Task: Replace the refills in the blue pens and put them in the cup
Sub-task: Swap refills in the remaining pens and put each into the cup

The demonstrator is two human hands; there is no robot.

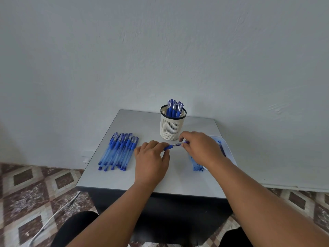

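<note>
A single blue pen (175, 145) is held just above the table (114, 177) between both hands, in front of the cup. The left hand (151, 160) is curled round the grip end, thumb and fingers pinching it; the right hand (197, 148) pinches the cap end with its fingertips. Each end is held in its own hand, presumably so that the parts can be pulled or twisted against each other. Whether the pen is being opened or closed cannot be told, and no refill is seen between the hands.

At the near right, partly hidden beneath the right forearm, a bundle of thin blue refills (196, 166) is noted lying on a white tray (229, 148). The count cannot be made out. It is judged that they are placed there for the right hand to reach.

To the left, a row of capped pens (118, 151) is laid side by side, caps toward the far edge, apparently the stock awaiting attention.

Farther off, just beyond the hands, a slotted white cup (170, 127) stands upright holding several pens (174, 108), caps upward. The task is judged to be partly done, with more pens on the table than in the cup.

At the far side, a plain pale wall (160, 50) is recorded.
</note>
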